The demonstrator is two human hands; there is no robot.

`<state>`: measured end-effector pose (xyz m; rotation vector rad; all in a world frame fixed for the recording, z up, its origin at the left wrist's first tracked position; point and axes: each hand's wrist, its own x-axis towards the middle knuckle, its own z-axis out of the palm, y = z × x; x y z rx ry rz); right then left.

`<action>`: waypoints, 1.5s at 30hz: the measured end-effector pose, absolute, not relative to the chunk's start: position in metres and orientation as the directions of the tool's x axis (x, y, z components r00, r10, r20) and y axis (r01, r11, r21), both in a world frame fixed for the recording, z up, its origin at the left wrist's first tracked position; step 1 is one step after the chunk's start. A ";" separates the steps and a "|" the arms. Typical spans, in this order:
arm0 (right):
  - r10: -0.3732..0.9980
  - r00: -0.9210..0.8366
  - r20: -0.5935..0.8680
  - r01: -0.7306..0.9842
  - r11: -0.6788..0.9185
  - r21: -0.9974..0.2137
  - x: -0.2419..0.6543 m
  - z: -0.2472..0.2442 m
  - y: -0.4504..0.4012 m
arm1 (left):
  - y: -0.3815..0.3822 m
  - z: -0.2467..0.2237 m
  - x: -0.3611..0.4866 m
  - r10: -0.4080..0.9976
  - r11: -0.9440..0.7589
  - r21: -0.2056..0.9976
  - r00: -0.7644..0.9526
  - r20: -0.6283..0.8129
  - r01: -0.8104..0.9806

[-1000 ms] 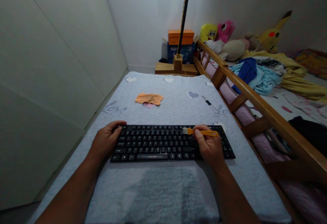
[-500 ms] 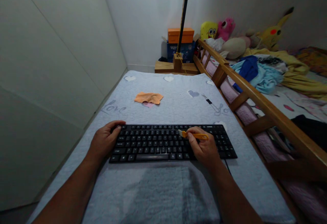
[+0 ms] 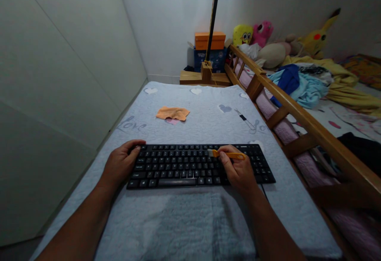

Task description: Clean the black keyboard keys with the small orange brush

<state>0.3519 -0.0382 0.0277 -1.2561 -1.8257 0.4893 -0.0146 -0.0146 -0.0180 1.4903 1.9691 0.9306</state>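
Note:
A black keyboard lies flat on the light blue bed cover. My left hand grips its left end, thumb on the top edge of the keys and fingers curled round the far corner. Over the right half of the keys, my right hand pinches a small orange-handled brush between thumb and fingers. The pale bristles point left and rest at the upper rows of keys. The keyboard's cable runs out under my right wrist.
An orange cloth lies beyond the keyboard. Farther right is a thin wire tool with a black slider. A wooden bed rail borders the right side, and a pale panel stands at left. Boxes sit at the back.
My right hand has shifted the brush slightly, so its bristles now lie a little higher and flatter over the keys. My left hand keeps its hold on the keyboard.

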 end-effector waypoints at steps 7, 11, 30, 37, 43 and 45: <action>0.911 -0.087 0.404 0.560 0.380 -0.736 0.357 0.023 -0.039 | -0.015 -0.019 -0.016 0.961 0.160 0.754 -0.275 0.029 0.637; 0.899 -0.056 0.434 0.564 0.387 -0.729 0.357 0.026 -0.039 | -0.015 -0.017 -0.015 0.959 0.155 0.755 -0.280 0.039 0.637; 0.879 -0.147 0.454 0.644 0.433 -0.630 0.354 0.029 -0.042 | -0.015 -0.013 -0.012 0.959 0.155 0.748 -0.279 0.042 0.646; 0.879 -0.103 0.466 0.670 0.408 -0.620 0.353 0.030 -0.043 | -0.016 -0.013 -0.012 0.958 0.149 0.761 -0.282 0.046 0.631; 0.889 -0.140 0.435 0.650 0.414 -0.637 0.354 0.033 -0.044 | -0.017 -0.011 -0.010 0.958 0.164 0.763 -0.286 0.028 0.625; 0.889 -0.120 0.443 0.648 0.408 -0.643 0.354 0.034 -0.044 | -0.017 -0.010 -0.010 0.960 0.163 0.763 -0.279 0.024 0.625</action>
